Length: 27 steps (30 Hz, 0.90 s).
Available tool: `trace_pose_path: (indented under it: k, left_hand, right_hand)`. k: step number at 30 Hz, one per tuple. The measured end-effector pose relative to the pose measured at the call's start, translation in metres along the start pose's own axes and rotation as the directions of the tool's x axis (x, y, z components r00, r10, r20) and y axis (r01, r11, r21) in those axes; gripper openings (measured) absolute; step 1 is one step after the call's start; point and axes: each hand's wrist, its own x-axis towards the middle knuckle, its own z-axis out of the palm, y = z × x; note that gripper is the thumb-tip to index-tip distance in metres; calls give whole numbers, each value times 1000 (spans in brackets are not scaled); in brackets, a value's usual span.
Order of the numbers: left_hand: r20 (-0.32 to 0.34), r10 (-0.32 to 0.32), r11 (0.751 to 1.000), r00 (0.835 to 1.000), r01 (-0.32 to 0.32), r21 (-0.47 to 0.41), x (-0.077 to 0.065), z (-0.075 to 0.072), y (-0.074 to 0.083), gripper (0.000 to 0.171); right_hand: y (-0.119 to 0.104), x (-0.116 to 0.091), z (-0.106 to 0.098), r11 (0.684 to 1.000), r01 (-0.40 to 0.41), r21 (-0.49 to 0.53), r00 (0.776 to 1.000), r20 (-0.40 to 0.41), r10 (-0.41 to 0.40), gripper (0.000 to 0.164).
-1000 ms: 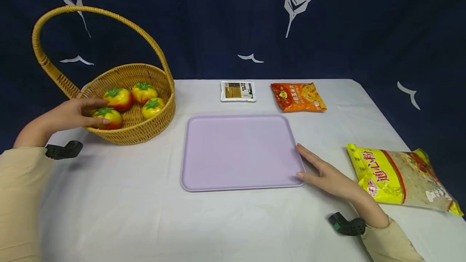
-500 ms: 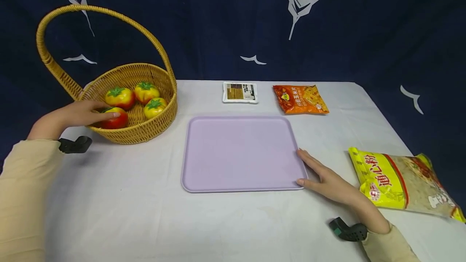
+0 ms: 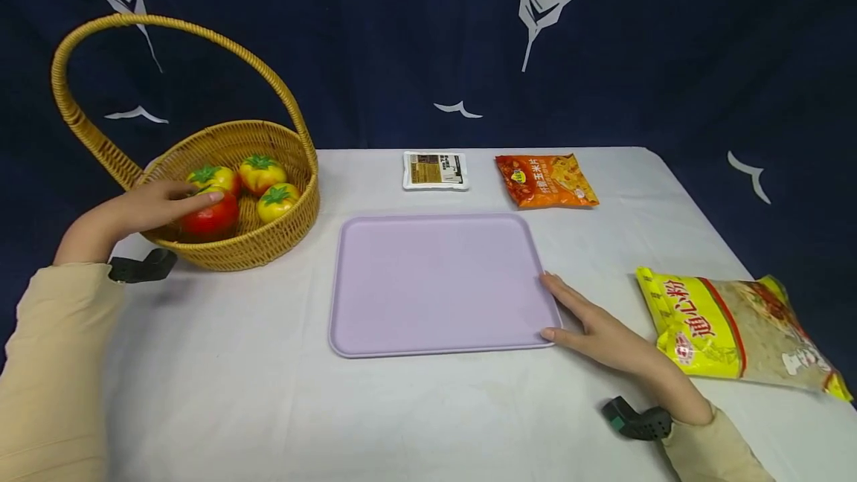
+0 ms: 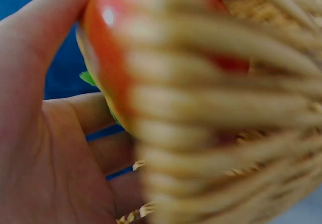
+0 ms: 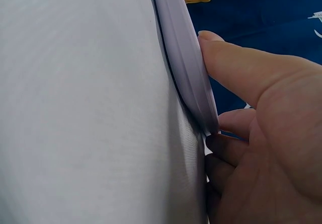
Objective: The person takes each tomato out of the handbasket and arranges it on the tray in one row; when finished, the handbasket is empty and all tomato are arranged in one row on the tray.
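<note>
Head | left fingers [image 3: 177,189] gripping red fruit [image 3: 214,219] in basket [image 3: 281,235] | right fingers [image 3: 570,297] wide at tray [image 3: 442,285] edge — tray clear of basket

You appear to be in a studio-like setup, judging by the dark patterned curtain [image 3: 375,43] hung beyond your right hand [image 3: 605,335] and the white tablecloth [image 3: 402,415] beneath it.

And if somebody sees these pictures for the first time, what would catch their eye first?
Probably the tall-handled wicker basket on the left, where the left hand holds a red tomato. Next comes the lilac tray in the middle, with the right hand touching its right edge. The bright yellow bag at far right also stands out.
</note>
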Motion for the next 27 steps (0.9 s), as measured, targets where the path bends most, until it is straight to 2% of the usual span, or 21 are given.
trace_pose_path:
  k: [4, 7, 11, 14, 20, 22, 24, 27]
  left_hand:
    - [-78, 49, 986, 996, -61, -157, -11, -1, 10, 78]
    - [-167, 107, 962, 980, -144, -232, -18, 1, 26, 65]
    - [-262, 136, 937, 955, -210, -280, -25, 4, 54, 59]
    - [-321, 162, 922, 933, -259, -289, -23, 8, 80, 58]
    - [-376, 285, 878, 882, -397, -267, -8, 27, 132, 57]
    - [-368, 330, 862, 870, -436, -259, 1, 35, 147, 58]
    - [-366, 382, 844, 849, -481, -236, 12, 44, 162, 58]
    - [-352, 436, 811, 828, -531, -245, 29, 61, 182, 59]
  right_hand:
    - [-1, -1, -2, 1000, 2, 5, 1000, 2, -2, 77]
    - [-1, -1, -3, 1000, 1, 7, 1000, 1, -1, 77]
    - [0, -1, -3, 1000, 5, 12, 1000, 0, -5, 78]
    - [0, -1, -3, 1000, 6, 16, 1000, 2, -6, 78]
    - [0, -1, -2, 1000, -2, 18, 1000, 7, 2, 78]
    - [1, -1, -1, 1000, -3, 19, 1000, 9, 3, 78]
    - [1, 0, -1, 1000, -3, 20, 1000, 11, 3, 78]
    - [1, 0, -1, 1000, 1, 19, 1000, 13, -1, 78]
